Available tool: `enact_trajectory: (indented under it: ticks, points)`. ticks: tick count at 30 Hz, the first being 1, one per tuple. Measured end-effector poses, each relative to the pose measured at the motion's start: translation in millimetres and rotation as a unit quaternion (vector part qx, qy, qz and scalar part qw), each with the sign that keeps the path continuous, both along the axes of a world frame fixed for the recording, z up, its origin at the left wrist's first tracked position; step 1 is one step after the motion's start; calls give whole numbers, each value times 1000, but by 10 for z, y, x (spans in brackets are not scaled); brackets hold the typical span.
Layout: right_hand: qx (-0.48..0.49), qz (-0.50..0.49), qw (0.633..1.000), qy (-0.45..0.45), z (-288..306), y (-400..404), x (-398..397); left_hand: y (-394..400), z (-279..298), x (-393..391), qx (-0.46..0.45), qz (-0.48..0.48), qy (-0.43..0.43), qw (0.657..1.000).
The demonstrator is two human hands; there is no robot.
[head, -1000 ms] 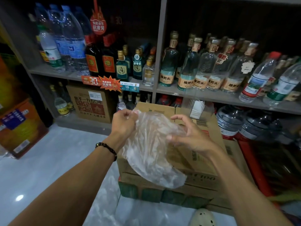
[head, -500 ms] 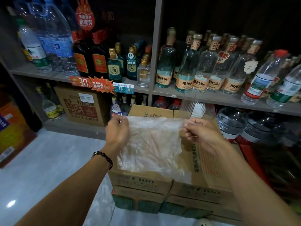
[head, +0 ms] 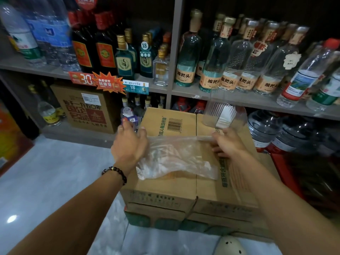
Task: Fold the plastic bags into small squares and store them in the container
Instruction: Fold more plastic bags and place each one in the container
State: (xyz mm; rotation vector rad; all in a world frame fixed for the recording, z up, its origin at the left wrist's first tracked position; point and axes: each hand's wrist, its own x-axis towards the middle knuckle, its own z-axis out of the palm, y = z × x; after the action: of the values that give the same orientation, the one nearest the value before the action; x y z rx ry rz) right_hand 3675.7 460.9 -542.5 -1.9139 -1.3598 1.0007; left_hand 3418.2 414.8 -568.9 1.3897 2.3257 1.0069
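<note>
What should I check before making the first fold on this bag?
1. Clear crumpled plastic bag lying on the brown cardboard box: ok, spread over the top.
2. Left hand holding the bag's left top corner: ok.
3. Right hand pinching the right top corner: ok, top edge is stretched taut.
4. Bag flat and smooth: not ok, the lower part is wrinkled and bunched.
5. Clear plastic container within reach: ok, it stands at the box's far right edge, holding white folded pieces.
6. Bag empty and dry: cannot tell.
</note>
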Motion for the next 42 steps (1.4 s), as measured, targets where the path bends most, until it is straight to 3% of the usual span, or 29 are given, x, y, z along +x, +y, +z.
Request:
enact_trajectory:
  ticks: [2,4,7,10,12,14,23,25,28,32,34,37,39,42]
  points:
    - [3,36,999,-38,-14,-125,64,-226,4,21,57,-56,46,996]
    - [4,102,995,-8,8,-310,110,-517,-41,55,76,-147,58,984]
    - [-7,216,976,31,92,-625,182,-861,-163,142,60,-242,129,960]
    - [-23,287,956,-59,92,-819,171,-944,-239,256,1,-236,176,956]
    - [26,286,945,-160,6,-867,108,-910,-213,317,-12,-197,163,967]
    - [97,242,947,-188,-48,-849,42,-852,-187,352,-7,-183,170,968]
    - [110,143,982,-46,37,-734,181,-658,-118,260,-13,-164,228,960]
    - [125,136,978,-95,19,-698,287,-659,-114,227,-29,-149,240,959]
    - [115,141,951,-251,-65,-727,418,-717,-130,187,-7,-170,240,956]
    - [48,121,939,-320,-95,-793,509,-872,-342,172,51,-341,303,888]
    - [18,150,947,-283,-44,-815,505,-935,-409,175,-17,-389,310,867]
    - [8,267,935,-233,68,-904,361,-935,-450,144,-68,-411,336,844]
    - [21,339,906,-251,106,-943,193,-932,-455,161,-58,-409,372,831]
    - [68,371,883,-281,104,-954,-161,-922,-475,164,-81,-407,393,821]
